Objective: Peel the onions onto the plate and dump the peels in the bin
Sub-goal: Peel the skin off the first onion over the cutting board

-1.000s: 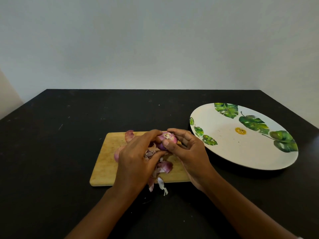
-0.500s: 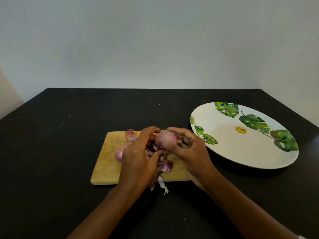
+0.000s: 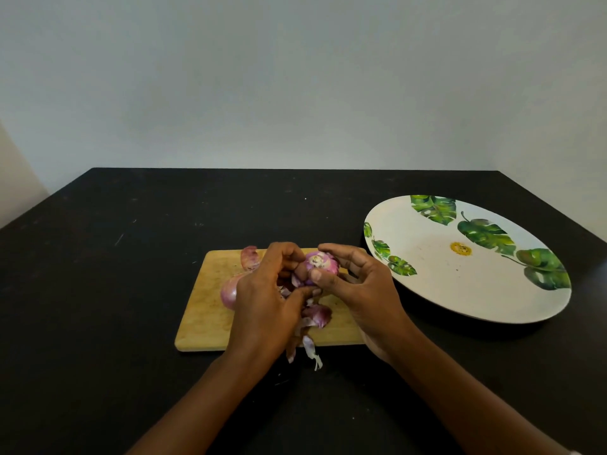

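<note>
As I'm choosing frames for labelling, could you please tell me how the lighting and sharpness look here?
Head view: soft, even light, no glare on the black table; head view: a dark shadow lies under the plate's near rim; head view: the red onion, left hand and right hand are slightly soft, without motion smear.

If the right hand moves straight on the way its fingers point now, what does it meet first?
The right hand grips the half-peeled purple onion; its fingers point left, so it would likely push that onion straight into the curled fingers of the left hand, though depth is unclear.
</note>
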Tool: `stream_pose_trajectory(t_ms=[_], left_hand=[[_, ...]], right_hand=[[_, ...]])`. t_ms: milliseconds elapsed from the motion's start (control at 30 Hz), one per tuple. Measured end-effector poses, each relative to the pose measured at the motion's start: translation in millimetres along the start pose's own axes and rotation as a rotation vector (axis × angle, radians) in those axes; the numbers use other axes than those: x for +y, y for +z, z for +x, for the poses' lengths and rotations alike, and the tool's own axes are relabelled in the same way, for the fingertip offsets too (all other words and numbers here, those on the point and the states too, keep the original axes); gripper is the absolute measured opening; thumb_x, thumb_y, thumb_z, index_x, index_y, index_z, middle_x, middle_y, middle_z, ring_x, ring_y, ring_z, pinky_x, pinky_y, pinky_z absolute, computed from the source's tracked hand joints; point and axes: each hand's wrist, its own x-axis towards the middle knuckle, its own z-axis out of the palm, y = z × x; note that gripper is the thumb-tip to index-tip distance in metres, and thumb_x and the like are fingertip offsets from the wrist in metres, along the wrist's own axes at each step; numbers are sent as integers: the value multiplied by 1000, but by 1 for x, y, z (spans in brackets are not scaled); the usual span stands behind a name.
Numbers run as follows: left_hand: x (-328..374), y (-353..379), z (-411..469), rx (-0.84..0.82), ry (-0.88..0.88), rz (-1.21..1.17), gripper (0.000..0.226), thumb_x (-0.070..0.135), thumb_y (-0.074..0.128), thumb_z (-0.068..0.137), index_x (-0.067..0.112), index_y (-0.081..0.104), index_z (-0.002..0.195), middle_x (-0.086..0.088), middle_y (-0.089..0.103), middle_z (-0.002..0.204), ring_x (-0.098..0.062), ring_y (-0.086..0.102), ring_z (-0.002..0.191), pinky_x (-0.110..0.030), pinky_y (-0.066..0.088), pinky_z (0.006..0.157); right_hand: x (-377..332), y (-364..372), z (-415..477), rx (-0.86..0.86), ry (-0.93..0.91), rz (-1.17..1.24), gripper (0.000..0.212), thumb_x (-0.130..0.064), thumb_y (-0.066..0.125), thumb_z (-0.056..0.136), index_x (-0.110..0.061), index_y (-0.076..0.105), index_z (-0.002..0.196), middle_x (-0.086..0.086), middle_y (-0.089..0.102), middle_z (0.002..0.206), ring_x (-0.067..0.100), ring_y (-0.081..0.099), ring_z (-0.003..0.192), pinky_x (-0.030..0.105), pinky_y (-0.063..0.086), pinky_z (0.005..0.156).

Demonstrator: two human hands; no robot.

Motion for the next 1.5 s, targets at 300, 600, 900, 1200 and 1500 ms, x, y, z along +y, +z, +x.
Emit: stream_pose_trajectory(t_ms=[300, 600, 900, 1200, 1500], left_hand=[[-4, 1, 0, -11, -12, -25, 42, -5, 74, 73, 29, 51, 83, 9, 58, 72, -2, 61, 72, -10, 49, 61], [1, 0, -2, 56, 49, -16, 54, 9, 77, 74, 42, 45, 102, 14, 60, 86, 3, 60, 84, -6, 46, 69], [-13, 1, 2, 109, 162, 140, 37, 9, 76, 76, 31, 63, 103, 27, 56, 94, 0, 53, 96, -10, 42, 83], [-17, 2, 0, 142, 239, 193, 48, 5, 76, 74, 26, 56, 112, 18, 55, 97, -2, 59, 88, -12, 47, 80], [-11, 3, 1, 72, 253, 160, 43, -3, 66, 82, 34, 50, 98, 29, 51, 85, 7, 55, 88, -5, 44, 72]], right_hand=[[2, 0, 1, 6, 10, -3, 44, -32, 78, 64, -24, 68, 106, 0, 70, 110, 16, 68, 101, 39, 57, 89], [4, 1, 2, 37, 36, 29, 52, -46, 75, 62, -24, 67, 109, 2, 70, 113, 17, 68, 104, 41, 56, 90], [8, 3, 2, 57, 22, 10, 51, -49, 74, 62, -27, 67, 107, -1, 71, 111, 15, 68, 104, 39, 56, 91], [7, 2, 2, 27, -20, -39, 42, -38, 71, 73, -26, 65, 113, -3, 69, 113, 11, 67, 104, 33, 56, 89], [10, 2, 3, 39, 21, 13, 52, -49, 72, 66, -26, 67, 112, 2, 70, 114, 18, 67, 107, 45, 55, 93]])
